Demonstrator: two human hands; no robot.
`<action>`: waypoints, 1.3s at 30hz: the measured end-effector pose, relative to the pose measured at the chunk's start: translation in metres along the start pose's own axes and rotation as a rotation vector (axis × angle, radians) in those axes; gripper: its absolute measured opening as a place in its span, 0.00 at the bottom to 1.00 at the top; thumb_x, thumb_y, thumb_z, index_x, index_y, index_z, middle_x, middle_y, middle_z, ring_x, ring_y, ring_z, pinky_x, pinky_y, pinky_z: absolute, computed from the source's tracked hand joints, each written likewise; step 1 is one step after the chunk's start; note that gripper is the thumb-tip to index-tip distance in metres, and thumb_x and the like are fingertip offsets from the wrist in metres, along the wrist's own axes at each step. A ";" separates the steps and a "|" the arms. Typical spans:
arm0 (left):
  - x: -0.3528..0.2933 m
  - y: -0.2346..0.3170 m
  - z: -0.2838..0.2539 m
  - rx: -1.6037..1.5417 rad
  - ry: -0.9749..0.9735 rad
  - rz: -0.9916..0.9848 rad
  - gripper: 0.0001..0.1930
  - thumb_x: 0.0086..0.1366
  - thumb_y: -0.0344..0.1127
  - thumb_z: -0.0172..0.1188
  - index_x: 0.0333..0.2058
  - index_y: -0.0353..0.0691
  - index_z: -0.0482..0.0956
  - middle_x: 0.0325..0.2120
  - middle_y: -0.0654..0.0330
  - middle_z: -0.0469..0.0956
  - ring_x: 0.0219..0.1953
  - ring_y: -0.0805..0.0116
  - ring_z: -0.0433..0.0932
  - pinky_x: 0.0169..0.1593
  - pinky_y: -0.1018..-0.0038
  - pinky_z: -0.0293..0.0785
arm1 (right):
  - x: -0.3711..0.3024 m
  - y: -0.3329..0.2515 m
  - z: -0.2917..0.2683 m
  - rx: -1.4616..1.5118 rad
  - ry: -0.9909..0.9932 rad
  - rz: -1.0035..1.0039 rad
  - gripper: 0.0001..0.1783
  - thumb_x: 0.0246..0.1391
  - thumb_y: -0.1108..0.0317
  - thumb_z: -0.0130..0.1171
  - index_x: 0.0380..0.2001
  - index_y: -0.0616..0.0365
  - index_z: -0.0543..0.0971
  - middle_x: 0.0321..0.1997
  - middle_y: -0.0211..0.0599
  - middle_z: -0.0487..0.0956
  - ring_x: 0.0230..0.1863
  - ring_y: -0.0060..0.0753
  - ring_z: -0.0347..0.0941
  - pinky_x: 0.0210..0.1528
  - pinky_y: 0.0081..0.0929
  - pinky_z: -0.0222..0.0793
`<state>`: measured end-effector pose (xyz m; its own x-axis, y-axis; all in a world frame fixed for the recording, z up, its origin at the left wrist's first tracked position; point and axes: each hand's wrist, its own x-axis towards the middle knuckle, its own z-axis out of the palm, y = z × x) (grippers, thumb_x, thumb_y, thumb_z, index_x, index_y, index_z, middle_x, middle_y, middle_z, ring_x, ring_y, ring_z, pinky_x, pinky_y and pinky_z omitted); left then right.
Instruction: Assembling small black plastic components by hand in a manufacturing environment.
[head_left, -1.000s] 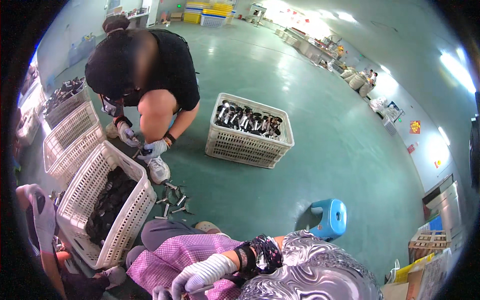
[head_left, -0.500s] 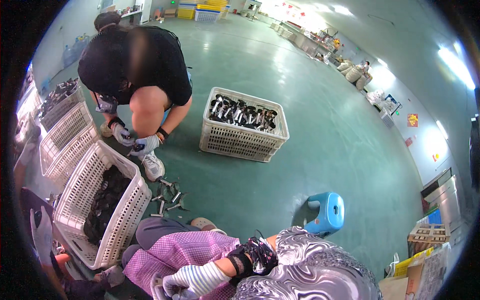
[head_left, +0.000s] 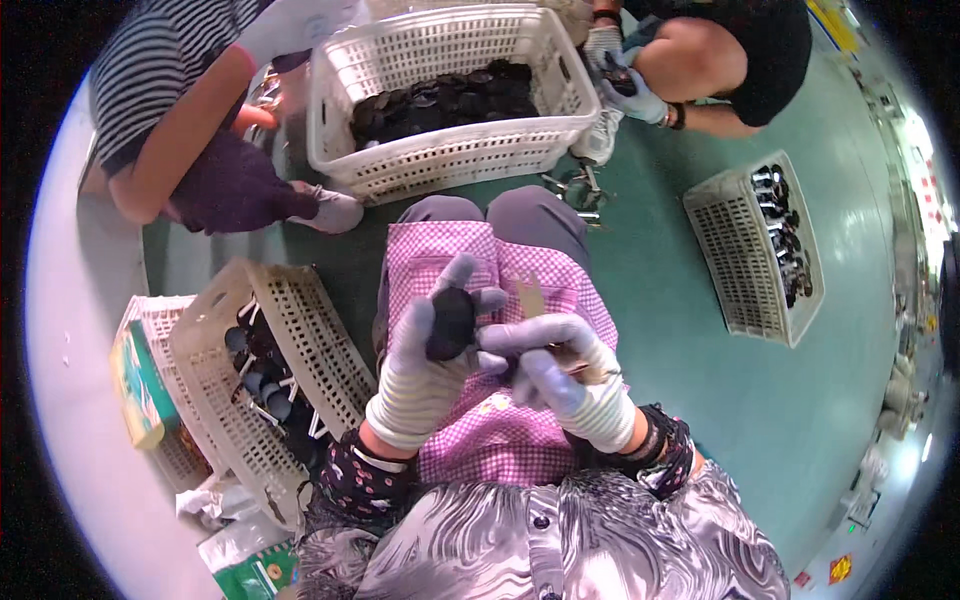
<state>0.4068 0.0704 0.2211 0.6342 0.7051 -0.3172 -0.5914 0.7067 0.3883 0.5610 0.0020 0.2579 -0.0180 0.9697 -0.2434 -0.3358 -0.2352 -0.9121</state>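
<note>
A round black disc is gripped in the gloved left hand, its fingers bent around the disc's edge, above the pink checked apron. Just beside it, the gloved right hand closes around a flat tan strip, mostly hidden by the fingers; its end sticks up past them. Beyond the knees, a white crate holds dark discs, with loose metal parts near its right corner on the green floor. A tilted crate of mixed pieces is at left; another person crouches at upper right.
</note>
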 end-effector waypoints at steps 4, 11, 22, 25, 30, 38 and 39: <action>-0.007 0.010 -0.003 -0.188 0.002 -0.040 0.34 0.60 0.63 0.48 0.55 0.43 0.62 0.41 0.52 0.74 0.42 0.57 0.76 0.45 0.65 0.76 | -0.003 0.013 0.000 -0.092 -0.153 -0.202 0.14 0.49 0.82 0.50 0.40 0.61 0.75 0.43 0.37 0.76 0.35 0.18 0.73 0.34 0.12 0.69; -0.006 0.002 0.003 -0.114 0.100 0.008 0.36 0.59 0.67 0.44 0.54 0.41 0.64 0.37 0.52 0.76 0.40 0.53 0.76 0.44 0.59 0.75 | -0.016 0.009 0.000 0.153 -0.396 0.061 0.33 0.56 0.39 0.44 0.43 0.63 0.69 0.45 0.41 0.75 0.31 0.24 0.72 0.36 0.19 0.67; -0.007 -0.004 0.001 -0.117 0.092 0.041 0.38 0.58 0.67 0.46 0.54 0.40 0.65 0.38 0.52 0.76 0.41 0.52 0.76 0.44 0.59 0.76 | -0.015 0.021 0.003 0.130 -0.366 0.202 0.41 0.48 0.28 0.43 0.42 0.59 0.71 0.46 0.50 0.75 0.17 0.12 0.61 0.26 0.12 0.61; -0.006 -0.004 0.002 -0.124 0.092 0.069 0.38 0.57 0.67 0.47 0.54 0.39 0.65 0.38 0.51 0.76 0.41 0.52 0.76 0.43 0.58 0.76 | -0.014 0.020 0.009 0.066 -0.357 0.156 0.41 0.49 0.28 0.41 0.40 0.61 0.72 0.37 0.42 0.75 0.17 0.15 0.62 0.23 0.14 0.60; -0.004 -0.004 0.006 -0.167 0.147 0.111 0.38 0.57 0.67 0.47 0.52 0.38 0.66 0.37 0.51 0.76 0.39 0.52 0.77 0.43 0.58 0.77 | -0.009 0.012 0.012 -0.069 -0.360 0.121 0.41 0.52 0.29 0.36 0.35 0.63 0.72 0.22 0.31 0.71 0.18 0.18 0.66 0.19 0.16 0.59; -0.010 0.000 -0.002 0.175 0.010 0.098 0.41 0.58 0.71 0.38 0.49 0.34 0.69 0.35 0.57 0.75 0.41 0.61 0.76 0.47 0.64 0.72 | 0.005 0.010 0.017 -0.007 -0.218 0.446 0.36 0.57 0.37 0.38 0.21 0.59 0.78 0.18 0.30 0.74 0.18 0.20 0.64 0.22 0.21 0.59; -0.011 0.000 -0.005 0.224 -0.007 0.102 0.41 0.59 0.70 0.39 0.50 0.32 0.69 0.36 0.56 0.75 0.41 0.61 0.76 0.47 0.65 0.72 | 0.006 0.012 0.016 -0.048 -0.247 0.471 0.35 0.58 0.38 0.37 0.19 0.60 0.76 0.20 0.35 0.75 0.16 0.21 0.64 0.20 0.20 0.59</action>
<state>0.3973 0.0633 0.2198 0.5808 0.7709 -0.2614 -0.5277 0.6011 0.6002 0.5416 0.0061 0.2512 -0.3791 0.7439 -0.5504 -0.1944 -0.6456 -0.7386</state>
